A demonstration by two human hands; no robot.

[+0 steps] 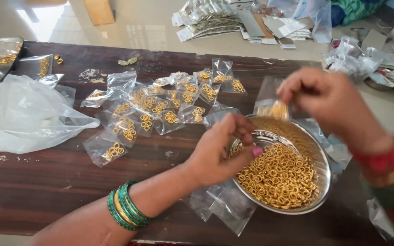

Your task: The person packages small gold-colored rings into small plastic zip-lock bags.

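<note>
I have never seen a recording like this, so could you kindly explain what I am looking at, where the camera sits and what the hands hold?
There is one picture, from a camera worn on the person's head, looking down at their two bare hands. The right hand pinches a small clear pouch with gold rings inside. The left hand hovers over a steel bowl full of small gold rings. On the dark wooden table lie filled pouches, empty pouches and a large plastic bag.
</note>
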